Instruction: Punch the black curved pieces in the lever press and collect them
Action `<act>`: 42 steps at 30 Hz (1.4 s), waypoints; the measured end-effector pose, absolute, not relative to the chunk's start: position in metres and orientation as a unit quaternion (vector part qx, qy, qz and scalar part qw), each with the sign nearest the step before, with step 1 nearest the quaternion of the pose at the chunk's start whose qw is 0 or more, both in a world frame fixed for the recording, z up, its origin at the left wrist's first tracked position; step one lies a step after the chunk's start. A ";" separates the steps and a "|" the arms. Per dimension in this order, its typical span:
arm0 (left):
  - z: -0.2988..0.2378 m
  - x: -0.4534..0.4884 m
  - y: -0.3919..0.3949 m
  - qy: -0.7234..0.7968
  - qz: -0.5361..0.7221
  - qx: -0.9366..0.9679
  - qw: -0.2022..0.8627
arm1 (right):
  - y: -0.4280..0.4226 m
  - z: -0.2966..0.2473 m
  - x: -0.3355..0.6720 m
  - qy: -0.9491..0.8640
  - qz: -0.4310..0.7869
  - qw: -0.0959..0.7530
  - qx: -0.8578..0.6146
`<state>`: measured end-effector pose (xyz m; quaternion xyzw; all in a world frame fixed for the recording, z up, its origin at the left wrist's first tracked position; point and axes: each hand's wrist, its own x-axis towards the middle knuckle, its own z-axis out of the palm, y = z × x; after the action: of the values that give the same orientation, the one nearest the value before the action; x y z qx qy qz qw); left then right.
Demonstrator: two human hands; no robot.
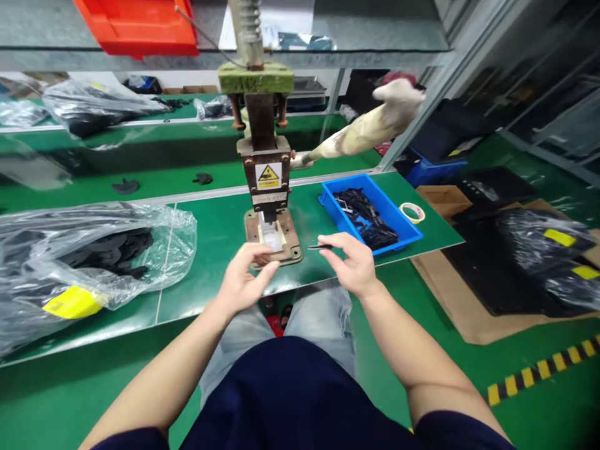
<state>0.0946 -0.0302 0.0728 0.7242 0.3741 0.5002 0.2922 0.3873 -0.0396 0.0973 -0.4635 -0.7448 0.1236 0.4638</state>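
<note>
A hand press [267, 156] with a warning label stands in front of me. Its metal base [294, 240] carries a pale fixture [270, 236] under the ram. At the near left corner of that base is my left hand [248, 275], thumb and fingers apart, with the fingertips at the fixture's edge; whether they touch it I cannot tell. To the right of the base, my right hand [350, 261] pinches a small, thin black piece [320, 247] between thumb and forefinger. Just beyond that hand sits a blue bin [407, 239] of thin black pieces.
A clear plastic bag [180, 240] of flat black parts covers the table's left side. A tape roll [412, 213] lies right of the bin. The press's wrapped lever [356, 134] sticks out rightward. An orange bin [140, 28] rests on the shelf above.
</note>
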 end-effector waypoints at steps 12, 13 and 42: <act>0.092 0.098 -0.060 0.316 0.499 0.769 0.247 | -0.055 0.073 0.321 -0.752 0.230 0.499 -0.364; 0.091 0.097 -0.060 0.312 0.498 0.773 0.240 | -0.055 0.072 0.320 -0.755 0.230 0.495 -0.363; 0.040 0.074 0.081 0.429 0.273 0.856 0.095 | -0.007 0.172 0.339 -0.728 0.079 0.629 -0.261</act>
<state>0.0739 0.0808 0.0400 0.8559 0.4290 0.2728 0.0948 0.3388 -0.0074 0.1715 -0.2612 -0.7283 0.0790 0.6286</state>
